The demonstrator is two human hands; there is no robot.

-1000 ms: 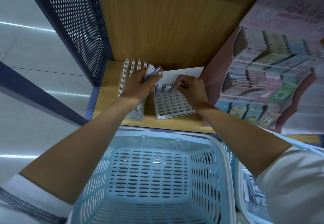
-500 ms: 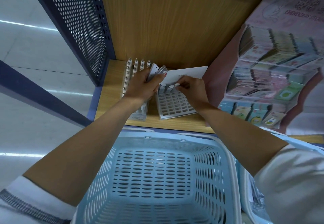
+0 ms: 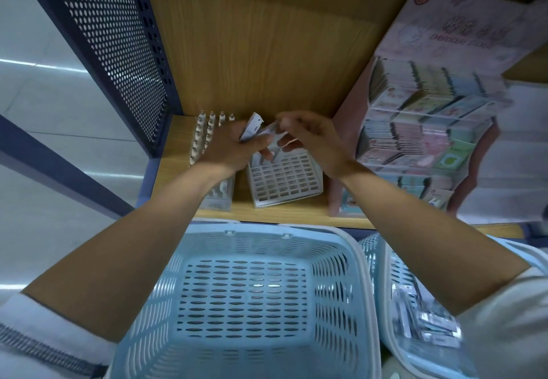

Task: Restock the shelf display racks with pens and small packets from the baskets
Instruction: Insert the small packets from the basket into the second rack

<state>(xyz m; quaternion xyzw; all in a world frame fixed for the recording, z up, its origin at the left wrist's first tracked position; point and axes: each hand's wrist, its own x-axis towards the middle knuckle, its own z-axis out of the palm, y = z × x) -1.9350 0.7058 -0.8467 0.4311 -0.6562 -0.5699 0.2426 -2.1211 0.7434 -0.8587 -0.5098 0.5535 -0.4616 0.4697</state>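
A light wooden shelf [image 3: 175, 153] is carrying the stock, and a large pale-blue slotted plastic basket [image 3: 329, 289] is sitting below its front edge with nothing showing inside. A second pale-blue basket [image 3: 382, 289] is standing just to its right, with packets blurred in it. On the shelf, a white plastic grid rack [image 3: 286, 181] is lying beside a clear rack of white pens [image 3: 204, 135].

Both hands are hovering over the grid rack's far row. The left hand [image 3: 229, 148] is gripping a bundle of small white packets [image 3: 252, 126], their long axis tilting up and away, and the right hand [image 3: 311, 138] is pinching the bundle's upper end, apparently peeling one off. The open slots are lying directly beneath and toward the person, with the right hand nearer, so the coming move is likely a short drop.
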